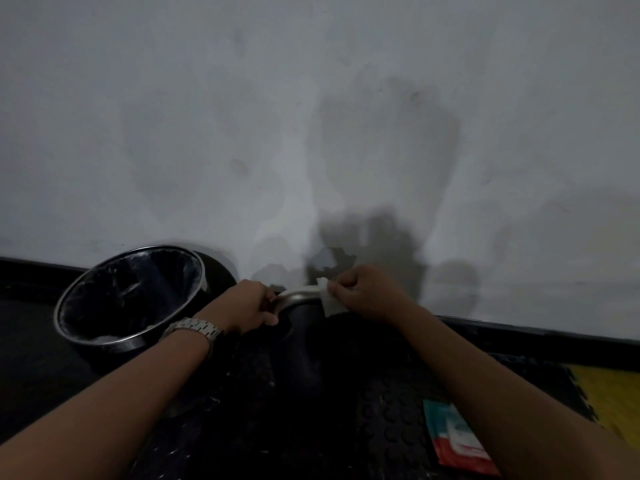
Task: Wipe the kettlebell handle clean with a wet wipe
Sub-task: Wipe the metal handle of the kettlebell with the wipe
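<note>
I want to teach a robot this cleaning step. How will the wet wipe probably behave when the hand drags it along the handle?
The wet wipe is probably floppy: it drapes over the kettlebell handle and hangs below the right hand. It likely bunches or slips unless pinched, as here. It seems very light.

One view only, head-worn, wide-angle, so no overlap with a second camera. Looks forward and down from above the person's two forearms, which enter from the bottom corners and meet near frame centre. Faces a stained pale grey wall point(311, 116) that fills the upper half; the dark studded rubber floor mat point(391, 420) fills the lower part. Close range: the arms reach only as far as the wall base. Edges bow, the black skirting point(519, 329) curves.
</note>
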